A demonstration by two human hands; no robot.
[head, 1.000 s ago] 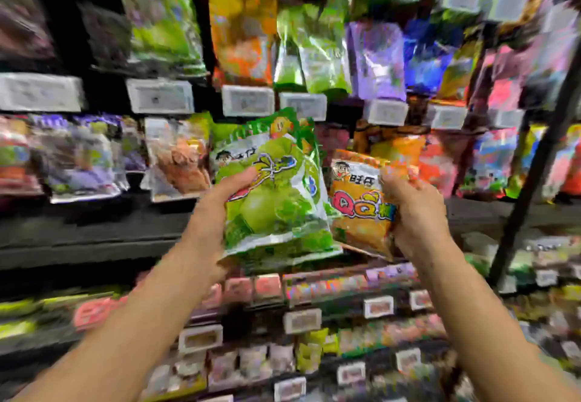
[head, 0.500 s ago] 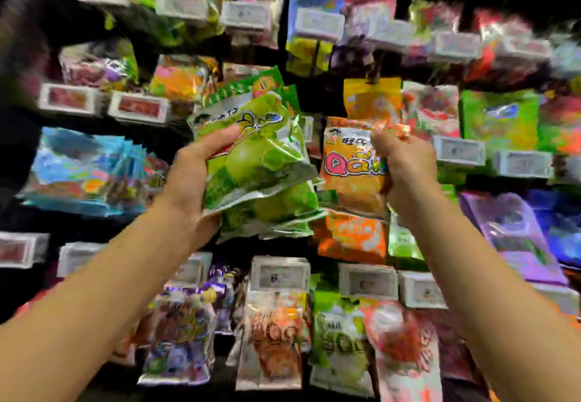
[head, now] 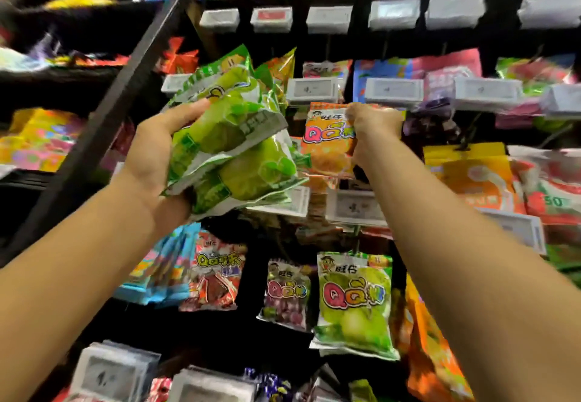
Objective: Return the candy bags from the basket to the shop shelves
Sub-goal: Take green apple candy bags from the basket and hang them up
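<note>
- Gripping the top corner of an orange candy bag (head: 327,147), the right hand (head: 372,128) is clenched around its header; the bag hangs below the fist, long axis upright, face toward the camera
- just above that hand sits a white price tag (head: 393,91) on the end of a hook; whether the bag's hole is on any hook yet cannot be told, since the fist hides it; judging by this, the coming move turns on lifting the header up and back toward a peg, and the right hand is the nearer one
- left of it, the left hand (head: 157,153) is closed on a stack of green candy bags (head: 232,147), thumb on top, the stack tilted with its long axis running up and away to the right; it touches the orange bag's left edge
- readable print: "QQ" in pink on the orange bag; the same "QQ" on a hanging green bag (head: 355,304) well below the right forearm; the price tags are too blurred to read
</note>
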